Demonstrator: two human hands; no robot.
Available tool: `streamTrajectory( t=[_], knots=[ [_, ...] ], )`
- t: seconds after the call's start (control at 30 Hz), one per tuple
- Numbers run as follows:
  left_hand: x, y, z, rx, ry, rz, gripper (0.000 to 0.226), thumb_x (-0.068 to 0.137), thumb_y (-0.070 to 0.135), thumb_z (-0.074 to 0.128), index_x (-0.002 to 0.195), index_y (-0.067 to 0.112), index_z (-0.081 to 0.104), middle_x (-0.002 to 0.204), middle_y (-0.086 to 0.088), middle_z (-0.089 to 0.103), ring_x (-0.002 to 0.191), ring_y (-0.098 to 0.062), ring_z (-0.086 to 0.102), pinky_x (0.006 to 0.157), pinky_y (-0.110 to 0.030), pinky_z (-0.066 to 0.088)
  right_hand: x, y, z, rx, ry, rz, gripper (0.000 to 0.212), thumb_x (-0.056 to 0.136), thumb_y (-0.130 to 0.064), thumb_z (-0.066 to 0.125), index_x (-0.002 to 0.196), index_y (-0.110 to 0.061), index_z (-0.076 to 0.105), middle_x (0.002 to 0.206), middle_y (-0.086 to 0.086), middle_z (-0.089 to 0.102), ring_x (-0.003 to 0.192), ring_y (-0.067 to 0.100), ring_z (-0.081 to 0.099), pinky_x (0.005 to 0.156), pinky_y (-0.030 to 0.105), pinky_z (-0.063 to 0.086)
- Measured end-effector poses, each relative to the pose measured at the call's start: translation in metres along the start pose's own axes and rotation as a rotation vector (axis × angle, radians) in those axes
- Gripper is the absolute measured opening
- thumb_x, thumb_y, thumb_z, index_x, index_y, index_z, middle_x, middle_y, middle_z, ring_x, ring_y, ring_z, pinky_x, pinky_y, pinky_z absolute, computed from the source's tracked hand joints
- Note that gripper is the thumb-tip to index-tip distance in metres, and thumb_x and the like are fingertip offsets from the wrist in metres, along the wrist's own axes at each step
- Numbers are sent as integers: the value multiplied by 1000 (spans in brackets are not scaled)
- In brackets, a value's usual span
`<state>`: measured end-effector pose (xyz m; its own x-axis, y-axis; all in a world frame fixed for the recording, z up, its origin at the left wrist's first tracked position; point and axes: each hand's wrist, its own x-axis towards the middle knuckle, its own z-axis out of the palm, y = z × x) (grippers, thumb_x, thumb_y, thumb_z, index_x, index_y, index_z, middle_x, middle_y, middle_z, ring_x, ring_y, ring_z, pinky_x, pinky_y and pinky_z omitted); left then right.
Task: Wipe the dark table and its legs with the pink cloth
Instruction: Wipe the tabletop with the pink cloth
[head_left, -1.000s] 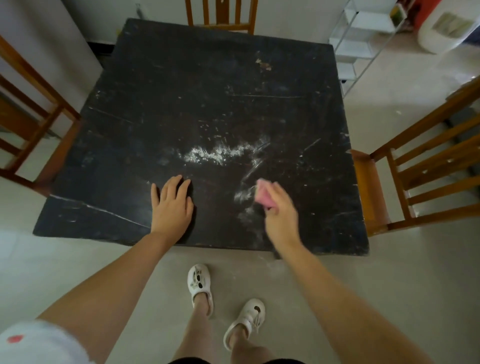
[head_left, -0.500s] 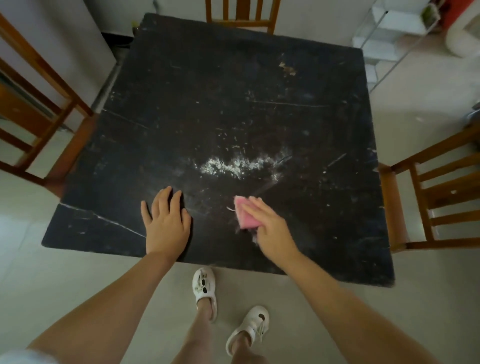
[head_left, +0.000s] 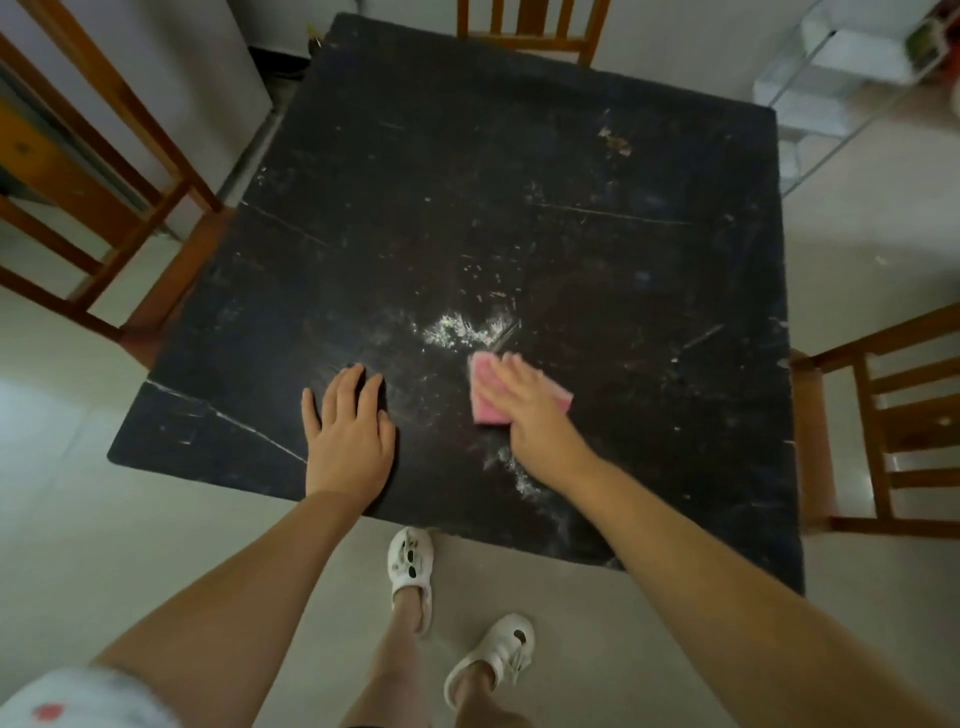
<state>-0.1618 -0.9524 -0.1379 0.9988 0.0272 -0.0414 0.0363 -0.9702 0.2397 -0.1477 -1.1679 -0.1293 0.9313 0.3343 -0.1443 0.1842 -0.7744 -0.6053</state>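
Observation:
The dark square table (head_left: 597, 218) fills the middle of the view, its top scratched and streaked. A patch of white powder (head_left: 462, 328) lies near its middle and a smaller smear (head_left: 519, 475) trails toward the near edge. My right hand (head_left: 524, 410) presses the folded pink cloth (head_left: 491, 402) flat on the tabletop just below the white patch. My left hand (head_left: 348, 431) rests palm down on the table near the front edge, fingers together, holding nothing. The table's legs are hidden under the top.
Wooden chairs stand at the left (head_left: 88, 171), far side (head_left: 530, 26) and right (head_left: 883, 415) of the table. A white wire shelf (head_left: 841, 67) is at the back right. My feet in white sandals (head_left: 410, 571) stand on the pale floor at the near edge.
My right hand has carried the pink cloth up the table toward the white patch, and the patch looks smaller. My left hand stays planted; the camera has shifted.

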Motion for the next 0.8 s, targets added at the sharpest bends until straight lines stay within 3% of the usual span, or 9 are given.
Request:
streamTrajectory(
  t=[0.1, 0.2, 0.3, 0.37, 0.43, 0.57, 0.63, 0.7, 0.8],
  knots=[
    [1, 0, -1, 15, -8, -3, 47, 92, 27, 27, 132, 10, 42, 142, -13, 37, 136, -27, 26, 113, -49, 1, -9, -9, -21, 358, -174, 12, 64, 80, 20, 34, 135, -11, 48, 149, 6, 34, 139, 14, 20, 116, 25, 12],
    [1, -1, 0, 16, -7, -1, 49, 91, 29, 24, 133, 11, 42, 143, -12, 37, 136, -27, 25, 113, -48, -1, 32, 12, -73, 840, 41, 237, 47, 85, 20, 36, 118, -4, 58, 133, 11, 53, 123, 18, 50, 104, 29, 41],
    [1, -2, 3, 22, 8, 3, 49, 91, 30, 22, 131, 11, 43, 141, -12, 39, 135, -27, 28, 113, -50, 2, 85, 66, -107, 373, 267, 354, 42, 92, 1, 42, 102, -35, 59, 126, -3, 53, 120, 15, 49, 104, 28, 35],
    [1, -4, 4, 29, 10, 8, 53, 90, 32, 18, 130, 11, 45, 139, -12, 41, 134, -27, 31, 113, -50, 4, 103, 84, -98, 7, 244, 430, 55, 88, 3, 38, 122, -37, 54, 139, 0, 44, 133, 22, 36, 109, 34, 23],
    [3, -5, 5, 26, 0, 12, 55, 89, 34, 17, 131, 11, 44, 139, -12, 41, 134, -27, 30, 113, -49, 2, 105, 71, -63, -56, 223, 317, 70, 82, 13, 36, 140, -25, 41, 152, 3, 30, 143, 23, 18, 116, 37, 4],
    [1, -9, 3, -109, 15, -7, 54, 88, 33, 18, 132, 12, 42, 140, -9, 41, 134, -24, 30, 115, -44, 1, 54, -2, 6, 75, -3, -87, 73, 76, 21, 38, 139, -16, 40, 150, 3, 32, 143, 19, 16, 119, 39, 2],
    [1, -11, -2, -217, 41, -8, 53, 87, 31, 21, 132, 11, 42, 138, -10, 43, 132, -22, 33, 115, -40, 4, 26, -13, 19, 104, -85, -197, 67, 74, 19, 39, 133, -12, 48, 146, 4, 38, 140, 16, 20, 118, 31, 4],
    [7, -14, -6, -260, 50, 6, 54, 87, 30, 21, 130, 8, 43, 135, -12, 46, 128, -24, 37, 114, -39, 8, 18, -18, 9, 275, -127, -152, 63, 75, 19, 35, 126, -11, 57, 140, 2, 47, 136, 12, 29, 116, 22, 14],
    [28, -24, -8, -185, 71, 20, 50, 88, 29, 24, 128, 8, 46, 129, -13, 49, 124, -28, 41, 113, -46, 13, 58, -6, -33, 793, -25, 159, 60, 77, 23, 35, 112, -17, 64, 130, 5, 56, 125, 17, 49, 107, 32, 39]
  ],
)
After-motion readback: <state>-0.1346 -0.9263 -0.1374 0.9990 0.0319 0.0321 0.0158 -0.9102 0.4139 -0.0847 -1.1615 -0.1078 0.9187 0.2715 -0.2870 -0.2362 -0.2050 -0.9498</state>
